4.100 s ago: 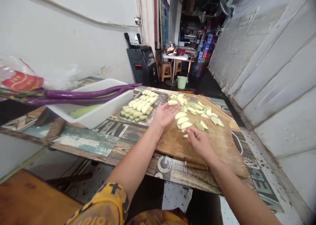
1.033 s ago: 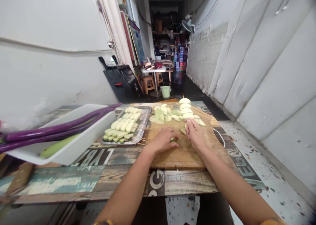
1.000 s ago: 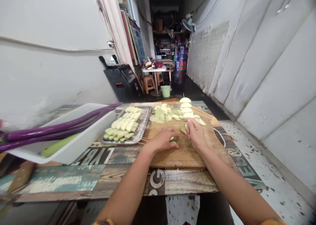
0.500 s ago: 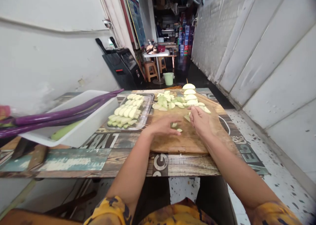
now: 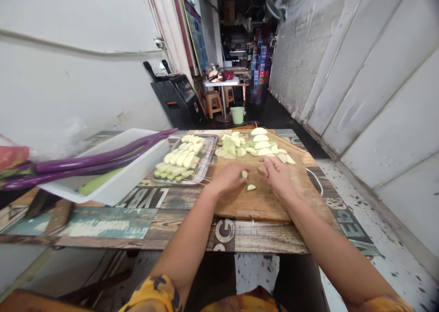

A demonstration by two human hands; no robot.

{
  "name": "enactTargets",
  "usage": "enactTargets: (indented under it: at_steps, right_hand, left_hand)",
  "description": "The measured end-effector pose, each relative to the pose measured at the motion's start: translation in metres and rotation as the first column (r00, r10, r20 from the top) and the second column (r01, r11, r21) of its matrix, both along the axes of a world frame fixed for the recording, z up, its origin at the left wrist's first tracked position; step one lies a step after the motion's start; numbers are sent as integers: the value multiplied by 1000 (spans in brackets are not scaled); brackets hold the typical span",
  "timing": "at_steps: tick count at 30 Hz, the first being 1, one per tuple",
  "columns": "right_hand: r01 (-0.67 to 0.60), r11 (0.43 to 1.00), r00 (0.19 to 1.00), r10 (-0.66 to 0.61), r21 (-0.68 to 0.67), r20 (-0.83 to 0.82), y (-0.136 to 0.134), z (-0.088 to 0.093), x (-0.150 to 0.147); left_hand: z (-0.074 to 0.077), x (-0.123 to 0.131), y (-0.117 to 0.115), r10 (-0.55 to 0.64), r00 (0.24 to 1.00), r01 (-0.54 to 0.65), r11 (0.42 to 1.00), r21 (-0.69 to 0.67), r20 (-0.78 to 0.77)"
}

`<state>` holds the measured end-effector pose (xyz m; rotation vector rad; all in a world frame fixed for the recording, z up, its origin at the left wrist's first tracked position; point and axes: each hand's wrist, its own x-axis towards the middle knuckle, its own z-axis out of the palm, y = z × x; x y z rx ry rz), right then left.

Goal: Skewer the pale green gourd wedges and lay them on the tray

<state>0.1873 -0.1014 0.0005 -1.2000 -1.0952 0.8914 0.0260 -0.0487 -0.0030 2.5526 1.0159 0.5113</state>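
Note:
My right hand [image 5: 277, 175] pinches the lower end of a thin wooden skewer above the cutting board [image 5: 254, 207]. Pale, half-round vegetable slices [image 5: 261, 138] with thin green edges are threaded along the skewer, pointing away from me. My left hand [image 5: 228, 179] is low over the board's left part, its fingers curled together at a small green-edged slice [image 5: 244, 174]; the thumb side is partly hidden. Just right of it, another small slice [image 5: 251, 187] lies flat. Loose slices [image 5: 233, 146] are heaped at the board's far edge.
Filled skewers [image 5: 180, 159] lie on a metal tray [image 5: 199, 178] left of the board. Further left, long purple eggplants [image 5: 92, 162] rest across a white bin [image 5: 120, 179] holding a pale green vegetable. A cleaver [image 5: 56, 216] lies by it. Bare skewers [image 5: 284, 140] are at the back right.
My left hand has come down and its spread fingers have closed at a small slice. My right hand keeps its pinch on the skewer, which tilts slightly further left. The view has shifted a little.

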Motion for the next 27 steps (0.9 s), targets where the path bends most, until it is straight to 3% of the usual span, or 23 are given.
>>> enactTargets:
  at_steps: [2, 4, 5, 6, 7, 9, 11, 13, 18, 27]
  right_hand:
    - [-20, 1000, 999, 20, -5, 43, -2, -1, -1]
    - [-59, 998, 991, 60, -11, 118, -3, -2, -2]
    - [-87, 996, 983, 87, -12, 164, -4, -3, -3]
    - [-119, 993, 970, 120, -14, 213, -5, -5, -4]
    - [-153, 988, 953, 152, -16, 262, -6, -7, -5]
    - [-212, 977, 916, 207, -24, 344, -7, -11, -8]
    - [-257, 966, 877, 248, -32, 411, -9, -15, -12]
    - [-287, 957, 839, 271, -41, 472, -10, -18, -14]
    - [-312, 950, 795, 270, -16, 543, -10, -21, -15]
    - [-290, 957, 783, 252, -25, 569, -10, -19, -15]
  left_hand:
    - [-3, -1, 4, 93, 990, -83, 992, -90, 111]
    - [-6, -2, 11, 274, 914, -212, 951, -223, 299]
    - [-7, -3, 15, 389, 819, -269, 910, -316, 422]
    - [-8, -4, 19, 496, 678, -279, 856, -435, 542]
    - [-9, -4, 23, 600, 503, -230, 787, -573, 622]
    - [-8, -7, 29, 740, 204, -12, 656, -754, 641]
    - [-5, -9, 33, 809, 19, 160, 577, -801, 587]
    - [-2, -10, 35, 814, -88, 225, 577, -785, 574]
    - [1, -10, 36, 752, -215, 237, 659, -714, 623]
    - [6, -8, 31, 771, -215, 247, 637, -730, 600]
